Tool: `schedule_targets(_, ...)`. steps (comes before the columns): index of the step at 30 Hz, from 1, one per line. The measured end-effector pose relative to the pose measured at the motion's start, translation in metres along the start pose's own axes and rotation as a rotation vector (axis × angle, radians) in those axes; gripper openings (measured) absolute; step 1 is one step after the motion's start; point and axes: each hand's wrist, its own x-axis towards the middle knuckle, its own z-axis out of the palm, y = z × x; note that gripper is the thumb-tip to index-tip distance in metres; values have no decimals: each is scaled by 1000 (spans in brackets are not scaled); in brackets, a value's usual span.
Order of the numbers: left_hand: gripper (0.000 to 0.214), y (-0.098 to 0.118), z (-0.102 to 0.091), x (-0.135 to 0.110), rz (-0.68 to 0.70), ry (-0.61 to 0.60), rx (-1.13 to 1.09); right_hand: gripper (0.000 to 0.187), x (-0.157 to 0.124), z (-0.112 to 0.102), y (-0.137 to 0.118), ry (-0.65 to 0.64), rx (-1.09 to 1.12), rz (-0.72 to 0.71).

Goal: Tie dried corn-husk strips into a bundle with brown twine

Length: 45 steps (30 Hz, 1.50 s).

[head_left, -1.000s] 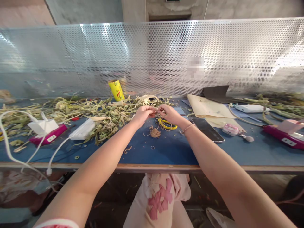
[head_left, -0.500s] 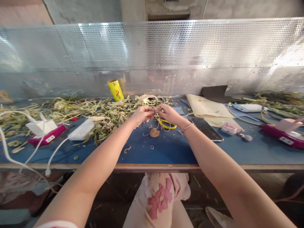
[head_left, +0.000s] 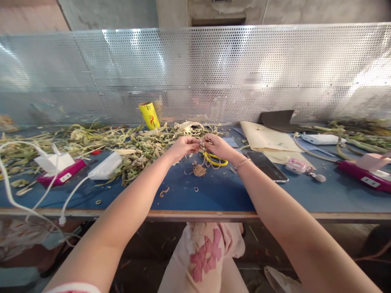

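My left hand and my right hand meet above the blue table, fingers pinched together on a small brownish dried plant piece between them. Just below the hands lies a little tangle of brown fibre. Yellow-handled scissors rest on the table under my right hand. A bracelet sits on my right wrist.
Dried green stalks and husks cover the table's left and far side. A yellow roll leans by the perforated metal screen. A black phone, pink case, white charger, magenta devices and brown paper lie around.
Almost nothing has moved. Both hands keep working the small piece between their fingertips, with only slight finger shifts.
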Motion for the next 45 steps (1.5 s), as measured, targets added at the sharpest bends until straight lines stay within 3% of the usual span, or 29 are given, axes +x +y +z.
schedule_targets(5,15,4,3,-2,16,23,86,15,0,0,0,3,-26,-11)
schedule_targets(17,6,7,3,-5,202,28,495,15,-2,-1,-1,-17,-18,17)
schedule_targets(24,5,2,5,-5,292,35,599,14,0,0,0,6,-24,0)
schedule_targets(34,11,5,5,-5,284,27,498,10,-2,1,4,7,218,88)
schedule_targets(45,12,4,6,-7,543,127,812,9,-2,1,4,-10,336,89)
